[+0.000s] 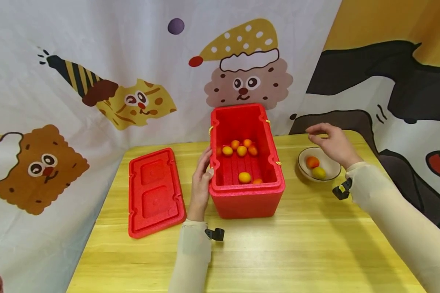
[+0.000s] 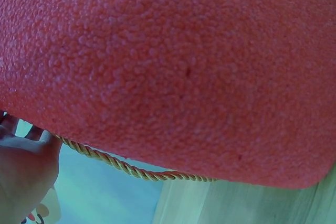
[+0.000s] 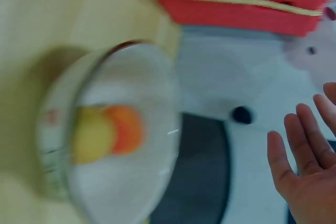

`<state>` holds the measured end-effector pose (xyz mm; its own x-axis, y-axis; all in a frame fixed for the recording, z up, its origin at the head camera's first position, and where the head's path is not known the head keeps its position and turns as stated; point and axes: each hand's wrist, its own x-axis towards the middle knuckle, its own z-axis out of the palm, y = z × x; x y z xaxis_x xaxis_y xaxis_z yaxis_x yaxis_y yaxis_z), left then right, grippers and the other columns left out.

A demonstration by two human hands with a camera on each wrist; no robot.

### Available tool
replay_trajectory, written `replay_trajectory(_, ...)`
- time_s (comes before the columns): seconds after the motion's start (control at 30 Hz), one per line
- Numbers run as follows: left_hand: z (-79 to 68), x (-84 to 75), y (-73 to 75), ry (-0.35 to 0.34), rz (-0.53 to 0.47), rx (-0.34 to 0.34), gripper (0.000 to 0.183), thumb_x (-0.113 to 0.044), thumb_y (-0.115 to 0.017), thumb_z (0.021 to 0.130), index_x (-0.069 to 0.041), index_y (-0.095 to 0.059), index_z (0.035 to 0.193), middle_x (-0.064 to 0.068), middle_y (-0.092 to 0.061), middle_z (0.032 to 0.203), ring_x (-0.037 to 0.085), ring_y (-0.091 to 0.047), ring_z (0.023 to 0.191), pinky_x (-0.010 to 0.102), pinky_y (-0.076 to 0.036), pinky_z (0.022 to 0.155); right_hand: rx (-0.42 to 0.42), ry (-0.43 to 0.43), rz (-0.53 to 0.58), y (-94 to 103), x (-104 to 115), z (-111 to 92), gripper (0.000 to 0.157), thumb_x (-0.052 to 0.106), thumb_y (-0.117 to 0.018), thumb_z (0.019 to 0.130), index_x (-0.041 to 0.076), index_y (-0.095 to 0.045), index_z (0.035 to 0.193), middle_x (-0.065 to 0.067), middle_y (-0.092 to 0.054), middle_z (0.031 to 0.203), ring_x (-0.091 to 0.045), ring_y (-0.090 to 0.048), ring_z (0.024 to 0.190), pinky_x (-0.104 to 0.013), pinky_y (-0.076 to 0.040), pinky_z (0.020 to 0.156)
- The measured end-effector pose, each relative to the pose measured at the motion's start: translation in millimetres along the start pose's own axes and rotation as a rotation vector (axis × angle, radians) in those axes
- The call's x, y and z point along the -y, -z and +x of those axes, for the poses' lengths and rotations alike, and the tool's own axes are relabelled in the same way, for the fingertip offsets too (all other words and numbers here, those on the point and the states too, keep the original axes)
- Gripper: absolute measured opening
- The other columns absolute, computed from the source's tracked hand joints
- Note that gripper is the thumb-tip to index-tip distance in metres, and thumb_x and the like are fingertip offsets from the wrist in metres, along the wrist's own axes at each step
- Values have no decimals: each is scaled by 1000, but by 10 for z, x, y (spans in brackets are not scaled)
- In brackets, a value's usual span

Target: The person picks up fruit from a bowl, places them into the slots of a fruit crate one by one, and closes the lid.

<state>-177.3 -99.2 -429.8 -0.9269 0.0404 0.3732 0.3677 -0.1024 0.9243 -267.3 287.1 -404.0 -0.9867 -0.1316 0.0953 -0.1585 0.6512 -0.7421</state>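
Observation:
My left hand point(image 1: 200, 185) holds the left rim of a red foam box point(image 1: 246, 199), thumb at the rim and fingers along the outer wall. In the left wrist view the box's grainy side point(image 2: 178, 77) fills most of the picture. Inside the box lie several small yellow and orange fruits point(image 1: 241, 151). To its right stands a white bowl point(image 1: 330, 179) with one orange-red fruit point(image 1: 312, 162) and one yellow fruit point(image 1: 318, 173). My right hand point(image 1: 333, 143) is raised over the bowl's far right side, holding nothing; the right wrist view shows its fingers point(image 3: 302, 135) extended.
The red lid point(image 1: 157, 201) lies flat on the wooden table point(image 1: 249, 260), left of the box. A twisted yellow cord point(image 2: 136, 171) runs along the box's side. Behind the table hangs a cloth point(image 1: 143, 44) printed with cartoon biscuits.

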Motion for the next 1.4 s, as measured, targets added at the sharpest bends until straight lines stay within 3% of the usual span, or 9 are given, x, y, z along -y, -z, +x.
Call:
replay_trajectory(0.23, 25, -13, -39, -39, 6, 18, 54, -5, -41, 92, 12, -40, 143, 23, -31, 154, 29, -35, 137, 41, -40, 105, 21, -22, -72, -49, -443, -163, 33, 14, -57, 99, -8, -58, 123, -28, -54, 123, -45, -50, 112, -61, -40, 96)
replay_trajectory(0.4, 23, -15, -35, -39, -1, 16, 56, -7, -42, 90, 14, -39, 142, 25, -31, 153, 32, -36, 136, 39, -42, 103, 45, -57, -109, -68, -622, -267, 37, 17, -57, 99, -7, -58, 126, -28, -53, 124, -48, -52, 112, -63, -42, 93)
replay_trajectory(0.7, 35, -11, -24, -20, -3, 25, 54, -5, -41, 93, 10, -39, 144, 21, -30, 155, 28, -35, 137, 41, -42, 103, 53, -48, -122, -154, -728, -292, 35, 12, -58, 96, -8, -57, 125, -30, -45, 129, -53, -47, 114, -66, -37, 94)
replay_trajectory(1.07, 17, -8, -7, -4, -10, 22, 55, -6, -41, 92, 9, -39, 145, 20, -30, 155, 27, -35, 137, 41, -44, 101, 112, -9, -157, -215, -805, -301, 39, 12, -64, 94, -10, -56, 126, -31, -47, 124, -52, -44, 114, -66, -33, 95)
replay_trajectory(1.4, -7, -17, 18, -10, 6, 11, 55, -7, -41, 92, 10, -39, 144, 21, -30, 154, 27, -35, 137, 40, -45, 100, 173, -5, -170, -315, -877, -273, 36, 7, -66, 91, -9, -57, 122, -29, -51, 117, -46, -50, 104, -61, -40, 88)
